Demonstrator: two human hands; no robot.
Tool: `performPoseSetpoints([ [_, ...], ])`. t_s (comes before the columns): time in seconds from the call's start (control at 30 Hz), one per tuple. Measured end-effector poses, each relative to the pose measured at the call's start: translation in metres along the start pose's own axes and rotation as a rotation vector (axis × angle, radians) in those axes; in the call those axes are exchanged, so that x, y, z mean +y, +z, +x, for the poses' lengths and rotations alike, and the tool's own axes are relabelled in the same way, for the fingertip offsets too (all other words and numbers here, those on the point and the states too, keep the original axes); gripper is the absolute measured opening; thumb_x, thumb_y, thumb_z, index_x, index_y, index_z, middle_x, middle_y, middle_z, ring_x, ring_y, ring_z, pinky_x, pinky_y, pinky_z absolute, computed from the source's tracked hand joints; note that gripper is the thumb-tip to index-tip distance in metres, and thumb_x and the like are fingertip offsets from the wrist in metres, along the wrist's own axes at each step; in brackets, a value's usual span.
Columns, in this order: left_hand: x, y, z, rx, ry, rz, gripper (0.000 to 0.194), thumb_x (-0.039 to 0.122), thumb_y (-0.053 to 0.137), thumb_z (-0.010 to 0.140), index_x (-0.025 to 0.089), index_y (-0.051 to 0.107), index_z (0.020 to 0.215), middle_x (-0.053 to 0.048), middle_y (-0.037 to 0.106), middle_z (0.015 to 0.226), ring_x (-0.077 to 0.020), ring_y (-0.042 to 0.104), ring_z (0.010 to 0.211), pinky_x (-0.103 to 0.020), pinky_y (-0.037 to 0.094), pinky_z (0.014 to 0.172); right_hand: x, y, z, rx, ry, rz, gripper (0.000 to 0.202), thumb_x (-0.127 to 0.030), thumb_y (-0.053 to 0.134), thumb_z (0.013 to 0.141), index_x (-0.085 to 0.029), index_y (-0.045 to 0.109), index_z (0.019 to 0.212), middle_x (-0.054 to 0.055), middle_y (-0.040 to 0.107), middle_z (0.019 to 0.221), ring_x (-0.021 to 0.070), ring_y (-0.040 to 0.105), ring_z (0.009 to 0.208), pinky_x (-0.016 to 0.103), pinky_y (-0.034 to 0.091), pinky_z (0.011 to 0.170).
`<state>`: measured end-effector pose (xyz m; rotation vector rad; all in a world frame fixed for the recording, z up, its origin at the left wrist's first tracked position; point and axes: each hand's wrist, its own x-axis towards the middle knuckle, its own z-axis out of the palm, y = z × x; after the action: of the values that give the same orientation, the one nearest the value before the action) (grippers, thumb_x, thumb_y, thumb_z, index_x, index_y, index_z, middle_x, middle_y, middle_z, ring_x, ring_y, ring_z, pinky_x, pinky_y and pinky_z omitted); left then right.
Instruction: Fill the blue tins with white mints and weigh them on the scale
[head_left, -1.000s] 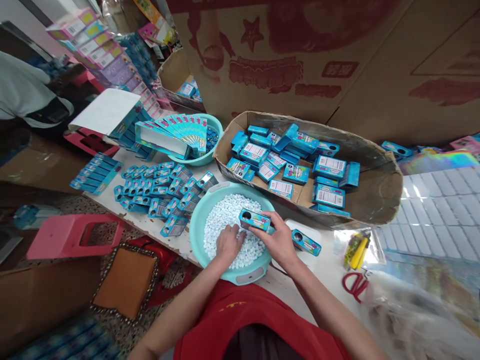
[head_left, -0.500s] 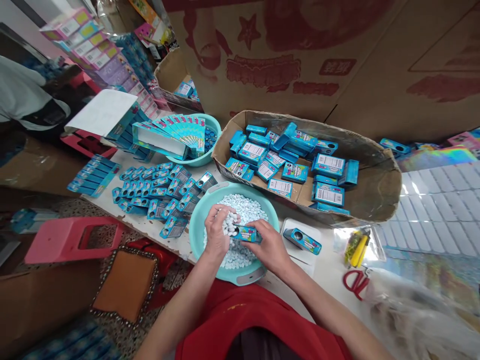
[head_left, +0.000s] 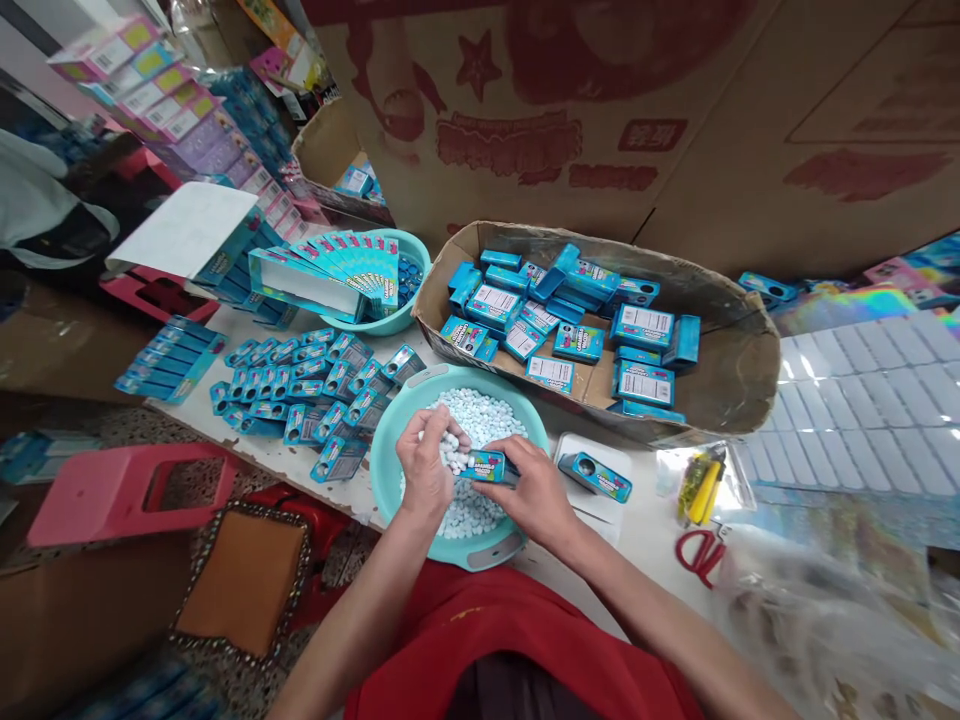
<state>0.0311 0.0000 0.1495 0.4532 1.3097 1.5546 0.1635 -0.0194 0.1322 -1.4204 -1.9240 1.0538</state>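
A turquoise basin of small white candies sits in front of me. Over it, my left hand is curled around a handful of candies, some showing between thumb and fingers. My right hand grips a small blue candy box by its right end, level above the basin. The box's left end meets the candies in my left hand. Another blue box with a round hole lies on a white scale-like tray to the right. Many similar boxes stand in rows left of the basin.
An open cardboard box holding blue boxes is behind the basin. A second basin stands back left under fanned cartons. Red-handled scissors, a yellow cutter and plastic film lie right. A pink stool is at left.
The whole view has shifted slightly, with things sitting a little further left. My right hand still grips the box, and my left hand stays closed on candies at its end.
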Motion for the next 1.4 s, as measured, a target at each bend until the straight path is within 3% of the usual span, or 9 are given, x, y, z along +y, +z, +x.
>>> performPoseSetpoints([
  [0.13,0.004,0.004,0.000,0.015,-0.024,0.005,0.030,0.037,0.067,0.073,0.016,0.048,0.060,0.004,0.050,0.055,-0.0089,0.053,0.048,-0.021,0.040,0.047,-0.009,-0.003,0.001,-0.009,0.016,0.018,0.038,-0.020,0.082,0.063,-0.021,0.060,0.093,0.004,0.063,0.090,0.0252,0.057,0.090,0.036,0.043,0.076],
  [0.3,0.015,0.011,-0.001,0.005,0.054,0.025,0.029,0.037,0.067,0.073,0.018,0.047,0.066,0.006,0.049,0.054,-0.0077,0.050,0.046,-0.019,0.039,0.044,-0.019,-0.013,0.001,0.091,-0.078,0.024,0.028,-0.023,0.074,0.072,-0.023,0.059,0.097,0.005,0.063,0.093,0.0245,0.057,0.091,0.036,0.042,0.077],
  [0.73,-0.010,0.008,0.005,0.004,0.004,0.096,0.033,0.042,0.067,0.074,0.017,0.047,0.066,0.006,0.048,0.050,-0.0040,0.040,0.037,-0.016,0.028,0.036,-0.005,-0.002,0.002,0.057,0.020,0.076,0.032,-0.017,0.076,0.067,-0.022,0.060,0.094,0.004,0.062,0.092,0.0248,0.056,0.092,0.037,0.043,0.079],
  [0.9,0.002,0.008,0.004,-0.027,-0.087,0.025,0.039,0.042,0.070,0.071,0.017,0.042,0.061,0.008,0.043,0.047,-0.0021,0.034,0.035,-0.015,0.023,0.033,0.001,-0.001,-0.001,0.031,0.056,0.206,0.033,-0.013,0.077,0.063,-0.022,0.061,0.091,0.002,0.061,0.089,0.0226,0.057,0.089,0.034,0.043,0.078],
  [1.07,0.015,-0.013,0.022,-0.036,-0.261,-0.180,0.035,0.043,0.068,0.072,0.018,0.043,0.068,0.007,0.044,0.053,-0.0020,0.037,0.038,-0.013,0.028,0.035,0.011,-0.003,-0.007,0.039,0.093,0.434,0.033,-0.031,0.078,0.066,-0.022,0.062,0.093,0.002,0.061,0.093,0.0217,0.058,0.091,0.034,0.044,0.083],
  [1.17,-0.007,-0.036,0.039,0.088,-0.447,-0.038,0.029,0.042,0.057,0.080,0.018,0.045,0.070,0.003,0.053,0.061,-0.0039,0.050,0.047,-0.013,0.038,0.042,0.017,0.000,-0.014,0.055,0.162,0.476,0.036,-0.040,0.078,0.063,-0.021,0.063,0.090,0.003,0.062,0.092,0.0229,0.058,0.091,0.036,0.045,0.083],
  [1.23,-0.030,-0.049,0.042,0.104,-0.573,0.093,0.025,0.035,0.056,0.080,0.017,0.045,0.067,0.002,0.052,0.057,-0.0039,0.048,0.042,-0.013,0.036,0.039,0.020,-0.001,-0.021,0.049,0.187,0.501,0.038,-0.041,0.078,0.063,-0.021,0.063,0.090,0.003,0.062,0.091,0.0230,0.058,0.090,0.036,0.046,0.083],
  [1.33,-0.056,-0.060,0.033,0.001,-0.686,0.205,0.020,0.029,0.064,0.071,0.014,0.051,0.068,0.002,0.052,0.053,-0.0034,0.041,0.035,-0.012,0.023,0.033,0.021,-0.012,-0.040,0.065,0.242,0.570,0.040,-0.041,0.080,0.061,-0.021,0.063,0.091,0.002,0.063,0.089,0.0216,0.059,0.084,0.034,0.049,0.077],
  [1.4,-0.062,-0.059,0.023,-0.127,-0.713,0.291,0.022,0.027,0.069,0.063,0.013,0.054,0.070,-0.001,0.055,0.057,-0.0046,0.042,0.036,-0.013,0.021,0.033,0.023,-0.028,-0.056,0.135,0.299,0.621,0.041,-0.039,0.080,0.061,-0.022,0.062,0.093,0.001,0.063,0.086,0.0203,0.061,0.079,0.033,0.051,0.072],
])
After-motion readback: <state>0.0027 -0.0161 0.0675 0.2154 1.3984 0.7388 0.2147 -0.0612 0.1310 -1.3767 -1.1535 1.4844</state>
